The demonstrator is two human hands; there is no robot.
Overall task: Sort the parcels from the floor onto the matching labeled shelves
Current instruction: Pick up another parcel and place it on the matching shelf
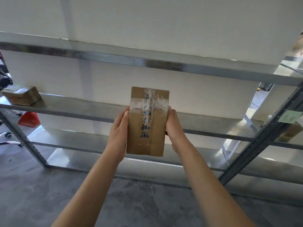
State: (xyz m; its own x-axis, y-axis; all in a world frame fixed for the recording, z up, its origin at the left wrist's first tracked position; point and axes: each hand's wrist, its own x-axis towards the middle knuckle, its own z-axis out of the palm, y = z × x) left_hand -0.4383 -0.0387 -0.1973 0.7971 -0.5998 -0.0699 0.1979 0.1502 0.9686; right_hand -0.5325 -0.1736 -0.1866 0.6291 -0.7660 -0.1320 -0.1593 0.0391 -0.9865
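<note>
Before shelf (pixel 65 106): L hand (pixel 118 133), R hand (pixel 174 128) clasp parcel (pixel 147 125) sides.

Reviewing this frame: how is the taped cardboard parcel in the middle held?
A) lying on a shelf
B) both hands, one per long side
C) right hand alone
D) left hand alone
B: the left hand and the right hand each grip one long side of the parcel.
</note>
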